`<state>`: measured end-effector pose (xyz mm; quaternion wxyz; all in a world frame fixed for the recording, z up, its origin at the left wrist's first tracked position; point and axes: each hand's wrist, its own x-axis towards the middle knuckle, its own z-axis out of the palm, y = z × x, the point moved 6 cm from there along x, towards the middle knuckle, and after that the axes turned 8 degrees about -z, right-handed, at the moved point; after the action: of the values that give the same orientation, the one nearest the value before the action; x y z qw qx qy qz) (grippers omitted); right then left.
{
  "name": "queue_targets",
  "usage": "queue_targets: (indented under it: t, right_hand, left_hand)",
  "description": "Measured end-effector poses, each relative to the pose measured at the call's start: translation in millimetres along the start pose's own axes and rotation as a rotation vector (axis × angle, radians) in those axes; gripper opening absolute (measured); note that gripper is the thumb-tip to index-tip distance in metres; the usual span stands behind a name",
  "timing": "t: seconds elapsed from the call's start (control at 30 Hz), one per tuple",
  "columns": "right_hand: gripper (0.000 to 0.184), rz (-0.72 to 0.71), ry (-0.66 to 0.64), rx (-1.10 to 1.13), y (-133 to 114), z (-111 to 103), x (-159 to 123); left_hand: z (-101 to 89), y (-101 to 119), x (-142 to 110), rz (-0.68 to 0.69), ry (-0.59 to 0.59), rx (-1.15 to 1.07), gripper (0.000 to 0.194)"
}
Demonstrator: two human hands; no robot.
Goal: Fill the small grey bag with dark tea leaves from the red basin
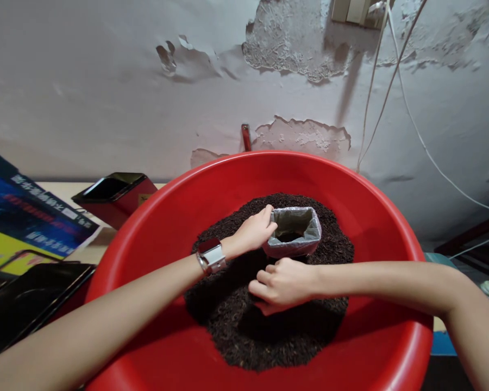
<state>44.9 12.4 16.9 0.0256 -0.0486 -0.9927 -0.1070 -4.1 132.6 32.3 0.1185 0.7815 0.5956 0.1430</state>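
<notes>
My left hand grips the left rim of a small plastic bag, its thumb and fingers closed on the edge. The bag's mouth faces up and is spread into a rounded rectangle, with some dark stuff at its bottom. Around it lies a heap of dark, dry tea leaves inside a large red basin. My right hand is in front of the bag, low over the leaves, with fingers curled inward; what they hold, if anything, is hidden. A watch with a pale band is on my left wrist.
Left of the basin stand a dark red, black-rimmed container, a black tray-like container and a printed blue and yellow sheet. Behind rises a peeling wall with hanging cables at right.
</notes>
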Motion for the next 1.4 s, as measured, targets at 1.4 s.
queue_targets:
  t: [1.4]
  right_hand:
    - [0.052, -0.2, -0.084, 0.089, -1, 12, -11]
  left_hand:
    - [2.8, -2, 2, -0.003, -0.007, -0.019, 0.027]
